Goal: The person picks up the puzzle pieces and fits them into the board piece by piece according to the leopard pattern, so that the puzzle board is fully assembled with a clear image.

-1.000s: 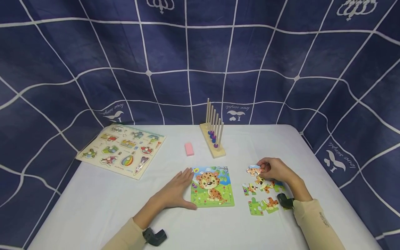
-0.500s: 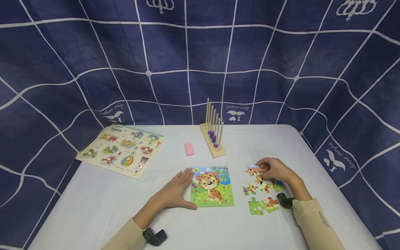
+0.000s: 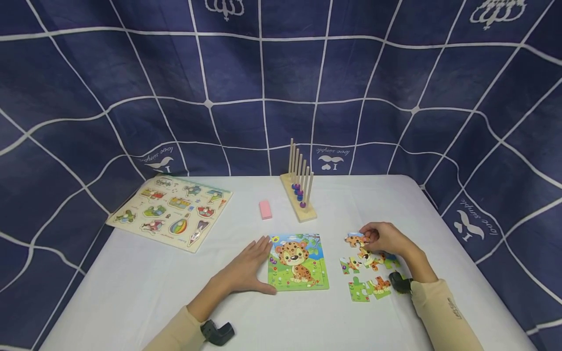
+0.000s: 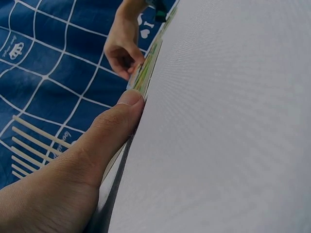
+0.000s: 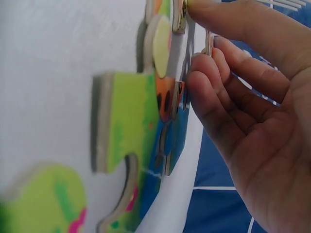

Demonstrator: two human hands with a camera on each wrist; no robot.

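Note:
In the head view my left hand lies at the left edge of a square leopard picture board. Its thumb and fingers are spread, touching the lower and upper left corners. The left wrist view shows the thumb along the board's edge. My right hand pinches a spotted leopard puzzle piece at the top of a group of loose pieces. Just left of its fingertips is an orange spotted puzzle piece. Thick green puzzle pieces fill the right wrist view's middle; the fingers partly hide the held piece.
Below the right hand lie more puzzle pieces, some joined. A wooden peg stand with beads is behind the board, beside a pink block. A knobbed vehicle puzzle board lies at the far left. A blue curtain hangs behind.
The orange spotted piece by the right fingertips has shifted slightly left, and the right fingers moved slightly with it. My left hand and the picture board have stayed in place.

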